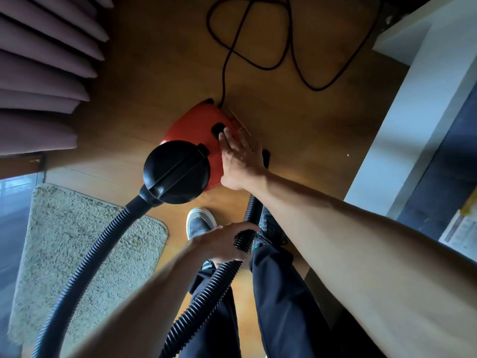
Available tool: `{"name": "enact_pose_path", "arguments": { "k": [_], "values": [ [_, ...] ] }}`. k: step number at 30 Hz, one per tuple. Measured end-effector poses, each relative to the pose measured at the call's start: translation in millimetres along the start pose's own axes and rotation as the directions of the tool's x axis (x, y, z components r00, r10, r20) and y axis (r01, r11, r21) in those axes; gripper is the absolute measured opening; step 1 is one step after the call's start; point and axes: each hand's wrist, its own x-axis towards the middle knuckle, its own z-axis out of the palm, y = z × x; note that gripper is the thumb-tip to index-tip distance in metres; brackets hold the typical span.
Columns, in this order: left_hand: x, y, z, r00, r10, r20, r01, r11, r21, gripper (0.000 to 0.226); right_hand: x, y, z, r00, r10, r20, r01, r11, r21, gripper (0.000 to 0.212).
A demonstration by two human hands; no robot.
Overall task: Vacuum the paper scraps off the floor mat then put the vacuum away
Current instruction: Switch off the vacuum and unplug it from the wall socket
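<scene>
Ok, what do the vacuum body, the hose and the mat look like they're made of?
Vacuum body: probably hard red plastic, smooth with a soft sheen. Hose: black flexible plastic or rubber, ribbed all along and bending in a curve. Mat: beige textile with a shaggy, fuzzy pile; the fibre type can't be told.

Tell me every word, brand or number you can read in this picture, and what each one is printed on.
Nothing here can be read for certain.
Printed sheet at the right edge: rows of print, too blurred and small to read.
Red vacuum: no brand or label shows on the side in view.
Black hose: plain, no writing.
</scene>
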Motion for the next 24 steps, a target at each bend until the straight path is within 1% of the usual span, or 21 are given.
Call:
{"name": "enact_pose_path", "arguments": {
  "k": [2,3,4,6,7,8,9,10,11,12,13,14,15,16,17,19,20,21,22,24],
  "values": [
    [-1,2,0,1.000,-0.006,-0.004,0.006,1.000,-0.009,0.069,2,-4,-7,0.999,0.024,0.040,-0.023,1.000,-0.016,0.091],
    [-2,3,0,1.000,-0.004,-0.010,0.004,1.000,-0.010,0.069,2,-5,-9,0.998,0.027,0.065,-0.027,1.000,0.004,0.092],
    [-3,4,0,1.000,0.004,-0.016,-0.004,1.000,-0.011,0.069,1,-4,-12,0.996,0.018,0.087,-0.023,0.998,0.065,0.091],
    [-4,6,-1,1.000,0.015,-0.027,-0.015,1.000,-0.009,0.068,2,7,-10,0.996,-0.030,0.087,0.002,0.952,0.305,0.087],
    [-4,6,-2,0.999,0.017,-0.033,-0.017,1.000,-0.010,0.068,0,14,-6,0.998,-0.036,0.045,0.014,0.907,0.420,0.086],
    [-3,6,-2,0.999,0.021,-0.041,-0.021,1.000,-0.011,0.069,-3,21,0,1.000,-0.001,-0.018,0.010,0.853,0.522,0.086],
    [-2,6,-3,0.998,0.026,-0.049,-0.026,1.000,-0.013,0.069,-8,29,6,0.995,0.073,-0.066,-0.019,0.803,0.596,0.086],
    [0,6,-2,0.998,0.031,-0.056,-0.032,0.999,-0.017,0.069,-14,39,15,0.987,0.147,-0.072,-0.067,0.766,0.640,0.084],
    [1,7,-2,0.997,0.039,-0.061,-0.040,0.999,-0.014,0.068,-21,49,25,0.979,0.201,-0.026,-0.135,0.746,0.652,0.082],
    [3,6,-1,0.997,0.042,-0.064,-0.043,0.999,-0.007,0.068,-30,59,36,0.972,0.227,0.059,-0.210,0.728,0.653,0.082],
    [4,7,-1,0.997,0.046,-0.062,-0.046,0.999,0.003,0.068,-39,67,47,0.962,0.221,0.164,-0.274,0.727,0.630,0.083],
    [5,7,0,0.997,0.046,-0.060,-0.046,0.999,0.008,0.069,-49,74,56,0.950,0.193,0.245,-0.305,0.742,0.597,0.083],
    [6,7,2,0.997,0.047,-0.057,-0.046,0.999,0.014,0.069,-58,77,64,0.942,0.174,0.288,-0.316,0.752,0.579,0.081],
    [6,7,4,0.997,0.047,-0.056,-0.046,0.999,0.016,0.069,-63,79,71,0.939,0.167,0.299,-0.321,0.739,0.593,0.079],
    [6,8,5,0.997,0.049,-0.059,-0.047,0.999,0.026,0.069,-69,79,77,0.941,0.164,0.295,-0.322,0.701,0.637,0.076],
    [5,10,10,0.996,0.055,-0.073,-0.050,0.997,0.064,0.068,-77,76,84,0.937,0.171,0.303,-0.347,0.537,0.769,0.070],
    [4,10,12,0.995,0.055,-0.077,-0.048,0.995,0.082,0.067,-81,76,86,0.936,0.155,0.317,-0.353,0.440,0.826,0.066],
    [3,10,15,0.995,0.059,-0.085,-0.050,0.994,0.098,0.067,-83,76,88,0.932,0.129,0.339,-0.363,0.371,0.855,0.062],
    [2,8,17,0.994,0.057,-0.089,-0.048,0.993,0.105,0.068,-85,76,90,0.932,0.109,0.345,-0.360,0.346,0.866,0.060],
    [-2,6,23,0.995,0.052,-0.090,-0.043,0.994,0.096,0.068,-84,79,95,0.940,0.095,0.329,-0.340,0.373,0.863,0.057]
  ]
}}
